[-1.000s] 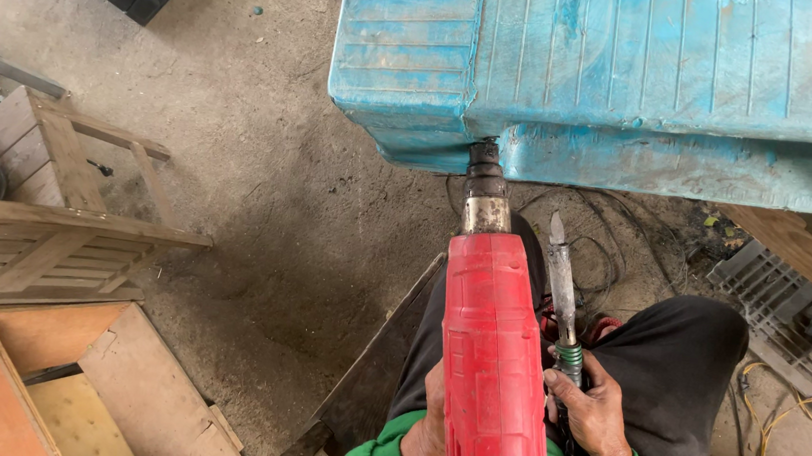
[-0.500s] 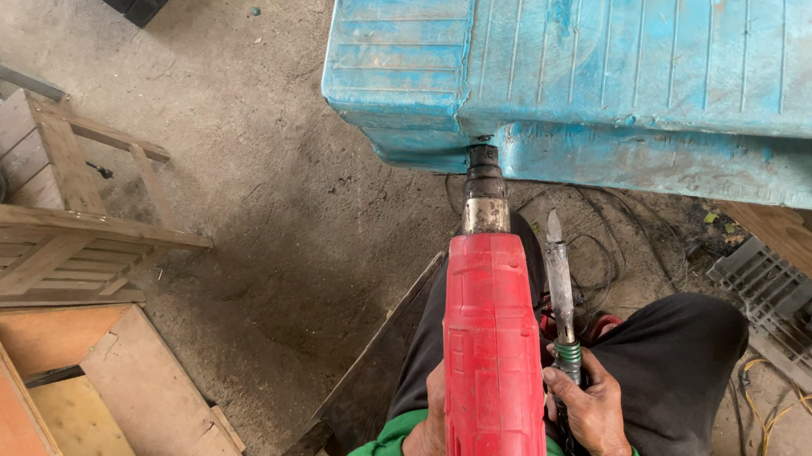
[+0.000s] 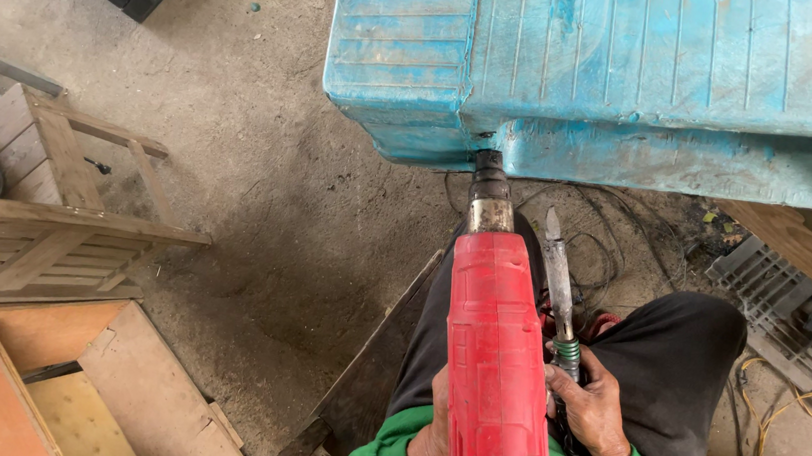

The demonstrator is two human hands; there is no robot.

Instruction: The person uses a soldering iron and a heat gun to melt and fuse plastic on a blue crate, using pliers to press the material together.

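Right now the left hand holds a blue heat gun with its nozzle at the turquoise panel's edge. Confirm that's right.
Not quite: the heat gun is red, not blue. The head view shows the left hand gripping it, nozzle at the turquoise panel edge.

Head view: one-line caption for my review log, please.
Seated person aims a red heat gun at a worn blue plastic panel, left hand gripping it, right hand holding a narrow blade tool.

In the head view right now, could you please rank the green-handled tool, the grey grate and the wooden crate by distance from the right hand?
1. Green-handled tool: held in the right hand.
2. Grey grate: on the floor to the right, past the knee.
3. Wooden crate: far left, across the floor.
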